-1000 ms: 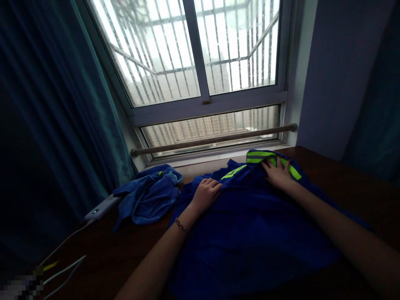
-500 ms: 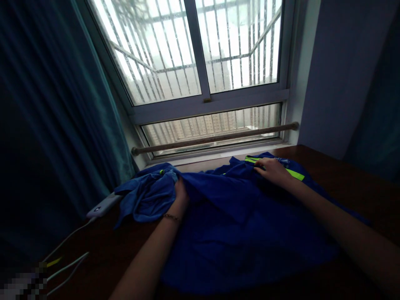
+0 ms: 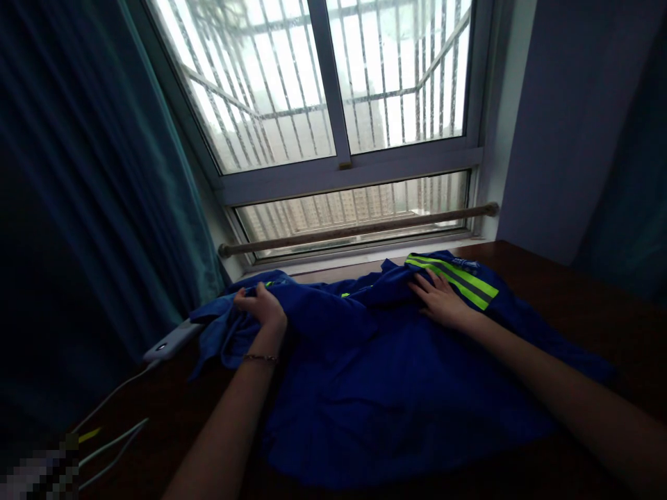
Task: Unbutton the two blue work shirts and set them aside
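A dark blue garment (image 3: 396, 389) with neon yellow stripes (image 3: 458, 280) lies spread on the brown table (image 3: 563, 285) in front of me. My left hand (image 3: 262, 307) grips a fold of that blue cloth at its left side, fingers closed, on top of a second crumpled blue garment (image 3: 224, 333). A thin bracelet circles that wrist. My right hand (image 3: 438, 298) lies flat and open on the cloth just below the striped part.
A white power bank (image 3: 171, 341) with cables (image 3: 109, 444) lies at the table's left edge. A window with bars (image 3: 333, 104) and a wooden rod (image 3: 359, 228) runs behind the table. Teal curtains (image 3: 104, 180) hang at the left.
My left hand has pulled the blue cloth leftward, over the crumpled garment. My right hand slid a little toward me, and the yellow stripes now lie flat and uncovered.
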A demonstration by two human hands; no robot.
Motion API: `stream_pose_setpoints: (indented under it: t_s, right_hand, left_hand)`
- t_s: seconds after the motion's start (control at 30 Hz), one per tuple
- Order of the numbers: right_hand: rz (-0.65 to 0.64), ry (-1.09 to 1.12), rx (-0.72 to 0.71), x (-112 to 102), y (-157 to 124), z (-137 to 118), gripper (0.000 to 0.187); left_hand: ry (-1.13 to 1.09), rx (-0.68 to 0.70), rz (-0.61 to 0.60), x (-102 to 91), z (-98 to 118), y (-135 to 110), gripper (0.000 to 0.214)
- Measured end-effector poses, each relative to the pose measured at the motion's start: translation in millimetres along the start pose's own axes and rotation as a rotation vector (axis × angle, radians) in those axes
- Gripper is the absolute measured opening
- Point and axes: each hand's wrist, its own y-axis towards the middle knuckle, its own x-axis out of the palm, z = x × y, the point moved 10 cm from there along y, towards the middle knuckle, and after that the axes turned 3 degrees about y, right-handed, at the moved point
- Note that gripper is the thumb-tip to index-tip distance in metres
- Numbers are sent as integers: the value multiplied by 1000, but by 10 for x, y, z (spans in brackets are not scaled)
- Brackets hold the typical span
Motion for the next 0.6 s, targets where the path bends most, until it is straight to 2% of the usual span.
stream_pose_setpoints:
  t_s: [0.07,0.1,0.13,0.17,0.23,0.27,0.3,0.37,0.43,0.5,0.6]
  right_hand:
    - [111,-133,48,-118,-9,98,58]
    - [159,-181,74,-187,-21,142,56]
    - [202,-217,105,-260,-37,186,54]
    - [240,-242,142,-332,-59,229,50]
    - [287,-269,221,-455,-106,310,41]
    - [299,-273,260,-507,-129,351,37]
    - [309,-270,295,-556,-148,391,34]
    - [345,-240,358,-670,-183,481,31]
    - [426,-169,402,-824,-211,573,31]
    - [536,-76,395,-990,-221,628,33]
    - [628,33,270,-1112,-156,589,42]
  left_hand:
    - [33,9,136,-105,235,-121,32]
    - [34,82,98,-55,453,-203,31]
    - [20,202,-26,80,724,-315,27]
    - [-5,336,-204,261,1002,-483,22]
    - [-39,604,-643,643,1456,-1029,20]
    - [-27,730,-824,771,1590,-1348,21]
    - [8,841,-955,857,1655,-1642,21]
    - [128,975,-1068,976,1617,-2046,18]
    - [276,971,-1035,1073,1460,-2167,18]
    - [396,893,-935,1122,1297,-2089,31]
    - [501,764,-787,1121,1111,-1848,60]
